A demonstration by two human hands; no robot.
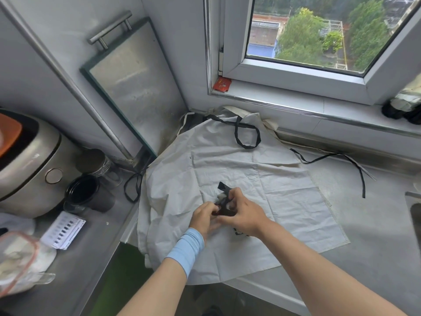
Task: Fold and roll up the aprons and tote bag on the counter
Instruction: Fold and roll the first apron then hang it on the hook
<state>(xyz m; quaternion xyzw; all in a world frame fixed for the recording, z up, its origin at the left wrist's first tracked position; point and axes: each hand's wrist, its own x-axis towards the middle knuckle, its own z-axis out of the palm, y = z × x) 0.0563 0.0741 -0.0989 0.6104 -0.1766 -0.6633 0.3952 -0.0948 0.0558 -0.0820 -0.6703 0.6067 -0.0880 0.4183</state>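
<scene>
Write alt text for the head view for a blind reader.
The left hand and right hand pinch a small bundle of black strap over a pale apron spread out on a grey counter under a window. A rice cooker stands at the left.

A light-blue soft fabric wristband (pixel 188 248) wraps the left wrist, just behind the left hand (pixel 204 216). Behind the wristband the forearm is bare, as are the right hand (pixel 245 215) and its forearm.
</scene>
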